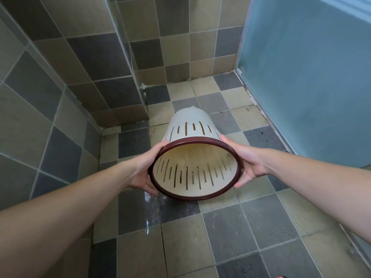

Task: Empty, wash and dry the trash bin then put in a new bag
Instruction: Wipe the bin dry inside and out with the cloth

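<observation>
One trash bin (192, 127), centre frame, tipped on its side with the mouth facing the camera and the base pointing away toward the floor. No readable label or writing on it. Cream plastic, tapered round shape, vertical slots cut around the wall, dark maroon rim (200, 198) around the mouth; inside looking bare and slightly yellowed. Two hands holding it by the rim: left hand (143, 171) gripping the left edge, fingers curled under; right hand (246, 163) gripping the right edge the same way. Floor (230, 227) is square tiles in grey and beige, wet patches glinting lower centre. Matching tiled wall (80, 57) at left, frosted bluish panel (311, 77) at right.
</observation>
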